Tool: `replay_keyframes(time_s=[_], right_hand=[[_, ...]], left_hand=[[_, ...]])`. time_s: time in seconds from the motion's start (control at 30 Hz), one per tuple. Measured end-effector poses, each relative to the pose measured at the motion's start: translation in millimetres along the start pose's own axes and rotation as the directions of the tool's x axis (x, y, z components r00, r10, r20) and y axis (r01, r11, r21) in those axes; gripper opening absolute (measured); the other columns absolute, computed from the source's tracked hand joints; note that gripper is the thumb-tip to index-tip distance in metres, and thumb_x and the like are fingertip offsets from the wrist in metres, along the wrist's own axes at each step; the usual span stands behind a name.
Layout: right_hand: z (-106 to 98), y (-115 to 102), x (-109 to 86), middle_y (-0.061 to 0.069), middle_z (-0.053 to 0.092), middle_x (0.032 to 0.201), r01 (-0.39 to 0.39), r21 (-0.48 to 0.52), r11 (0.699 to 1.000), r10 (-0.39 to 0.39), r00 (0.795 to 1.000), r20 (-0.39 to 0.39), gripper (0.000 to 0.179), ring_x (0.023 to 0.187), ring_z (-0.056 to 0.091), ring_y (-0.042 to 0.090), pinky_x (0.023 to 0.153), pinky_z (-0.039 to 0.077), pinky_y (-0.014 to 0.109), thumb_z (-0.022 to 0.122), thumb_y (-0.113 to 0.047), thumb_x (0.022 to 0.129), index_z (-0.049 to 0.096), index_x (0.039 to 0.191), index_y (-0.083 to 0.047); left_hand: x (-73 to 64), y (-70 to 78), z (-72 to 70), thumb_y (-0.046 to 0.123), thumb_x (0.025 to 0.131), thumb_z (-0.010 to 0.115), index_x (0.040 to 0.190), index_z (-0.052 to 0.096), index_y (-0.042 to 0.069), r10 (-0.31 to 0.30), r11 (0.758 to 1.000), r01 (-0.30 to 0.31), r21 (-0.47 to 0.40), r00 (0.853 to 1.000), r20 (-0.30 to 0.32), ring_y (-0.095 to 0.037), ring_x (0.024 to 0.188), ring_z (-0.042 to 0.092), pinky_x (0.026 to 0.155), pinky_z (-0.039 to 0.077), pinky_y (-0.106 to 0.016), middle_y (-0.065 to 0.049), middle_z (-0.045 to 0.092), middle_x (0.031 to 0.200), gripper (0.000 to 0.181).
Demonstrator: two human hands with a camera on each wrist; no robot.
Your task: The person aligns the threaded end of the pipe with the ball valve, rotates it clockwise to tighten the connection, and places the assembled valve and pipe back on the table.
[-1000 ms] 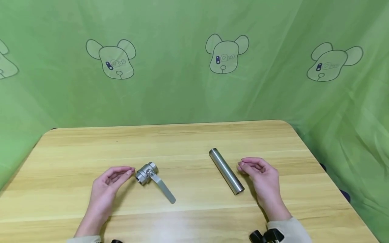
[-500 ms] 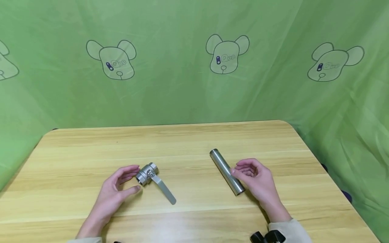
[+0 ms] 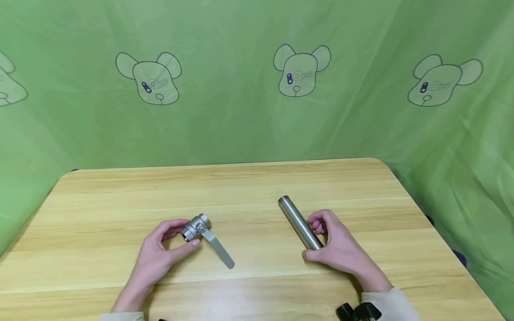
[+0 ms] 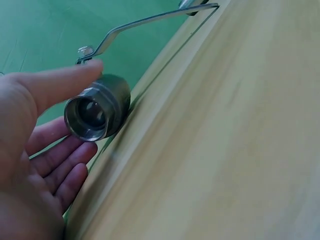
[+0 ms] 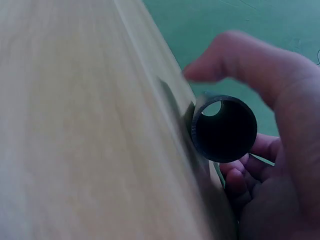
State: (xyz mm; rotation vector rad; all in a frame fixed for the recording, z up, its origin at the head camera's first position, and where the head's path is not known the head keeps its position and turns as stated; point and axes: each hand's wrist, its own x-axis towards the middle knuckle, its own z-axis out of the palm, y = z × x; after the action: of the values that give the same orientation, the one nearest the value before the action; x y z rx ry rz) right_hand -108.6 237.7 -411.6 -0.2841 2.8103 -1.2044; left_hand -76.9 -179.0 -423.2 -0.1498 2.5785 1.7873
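A steel ball valve (image 3: 195,227) with a long flat lever handle (image 3: 218,249) lies on the wooden table, left of centre. My left hand (image 3: 160,249) stands around its near end, fingers behind the body and thumb in front, spread apart. In the left wrist view the valve's round opening (image 4: 92,117) faces the camera, and the thumb passes just over the body. To the right lies a steel pipe (image 3: 297,220), slanting across the table. My right hand (image 3: 335,243) straddles its near end. In the right wrist view the thumb is visibly apart from the pipe's dark open end (image 5: 225,130).
The light wooden table (image 3: 241,187) has rounded far corners. A green cloth (image 3: 229,125) with bear-head outlines hangs behind it and down the right side. A black device (image 3: 357,311) sits at the right wrist, by the sleeve.
My left hand has moved right, its thumb and fingers parting around the valve. My right hand has moved left to the pipe and spread its thumb past the near end. Valve and pipe lie still.
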Motion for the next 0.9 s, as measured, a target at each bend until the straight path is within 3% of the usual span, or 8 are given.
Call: replay_keyframes(time_s=[0.23, 0.5, 0.7, 0.9], right_hand=[[0.3, -0.2, 0.0, 0.005, 0.055, 0.103, 0.009, -0.023, 1.000, -0.009, 1.000, 0.006, 0.068, 0.093, 0.052, 0.019, 0.077, 0.048, 0.021, 0.090, -0.011, 0.062, 0.057, 0.121, -0.011], [3.8, 0.1, 2.2, 0.002, 0.055, 0.091, 0.011, -0.023, 1.000, -0.011, 1.000, 0.007, 0.057, 0.080, 0.052, 0.014, 0.067, 0.047, 0.021, 0.088, -0.010, 0.066, 0.061, 0.116, -0.013], [3.2, 2.2, 3.6, 0.000, 0.057, 0.085, 0.016, -0.021, 1.000, -0.016, 1.000, -0.003, 0.055, 0.073, 0.052, 0.011, 0.064, 0.047, 0.021, 0.088, -0.009, 0.069, 0.066, 0.119, -0.014], [0.6, 4.6, 2.6, 0.000, 0.059, 0.089, 0.006, -0.013, 1.000, -0.006, 1.000, 0.004, 0.060, 0.077, 0.054, 0.014, 0.066, 0.048, 0.022, 0.096, -0.018, 0.069, 0.066, 0.121, -0.015]], left_hand=[[3.3, 1.5, 9.7, 0.017, 0.077, 0.098, 0.139, 0.067, 0.012, 0.016, 0.999, -0.014, 0.050, 0.999, -0.047, -0.024, 0.127, 0.060, 0.123, 0.038, -0.043, -0.008, 0.069, 0.137, 0.070], [4.2, 2.7, 7.2, 0.023, 0.079, 0.097, 0.136, 0.071, 0.016, -0.011, 0.991, 0.022, 0.133, 0.996, -0.083, -0.020, 0.119, 0.062, 0.107, 0.048, -0.029, -0.004, 0.072, 0.133, 0.063], [3.8, 1.5, 5.7, 0.014, 0.081, 0.094, 0.136, 0.074, 0.014, 0.035, 0.993, -0.027, 0.114, 0.997, -0.065, -0.012, 0.112, 0.064, 0.101, 0.050, -0.014, -0.003, 0.074, 0.125, 0.059], [4.3, 1.7, 10.7, 0.011, 0.078, 0.095, 0.144, 0.067, 0.010, 0.081, 0.991, -0.073, 0.113, 0.994, -0.073, -0.012, 0.111, 0.061, 0.101, 0.051, -0.017, -0.008, 0.070, 0.130, 0.071]])
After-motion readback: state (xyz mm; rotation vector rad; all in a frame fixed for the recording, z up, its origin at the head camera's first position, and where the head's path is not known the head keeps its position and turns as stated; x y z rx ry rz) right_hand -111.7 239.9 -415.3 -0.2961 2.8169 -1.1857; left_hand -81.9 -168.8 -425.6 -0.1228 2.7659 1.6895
